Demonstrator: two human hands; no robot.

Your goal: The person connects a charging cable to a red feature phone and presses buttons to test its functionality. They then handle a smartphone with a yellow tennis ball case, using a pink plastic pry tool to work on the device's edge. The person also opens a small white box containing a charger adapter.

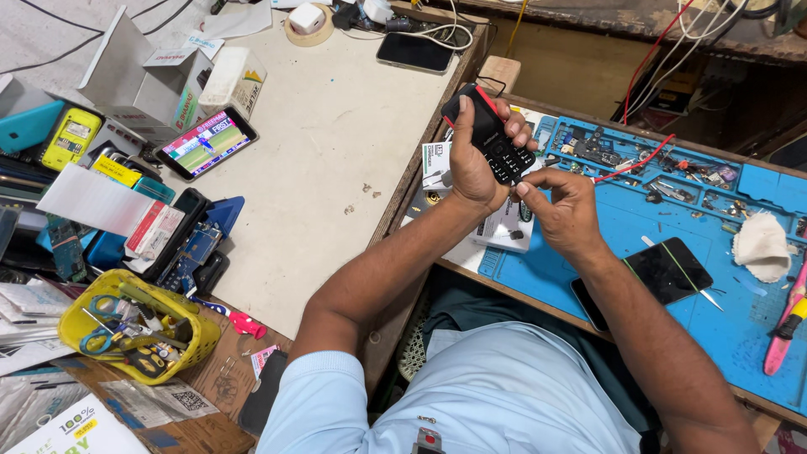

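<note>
My left hand (472, 164) grips a small black keypad phone with a red edge (490, 134), held up over the near edge of the blue work mat (639, 227). My right hand (565, 212) sits just below and to the right of it, its thumb and fingertips pinched at the phone's lower end by the keypad. Whether something tiny is pinched between those fingers I cannot tell. A red wire (632, 165) runs from near the phone across the mat.
A black smartphone (656, 276) and a white cloth (761, 244) lie on the mat, with small parts along its far edge. On the left table stand a lit phone (206, 143), boxes, a yellow basket of tools (139, 336) and a dark phone (415, 52).
</note>
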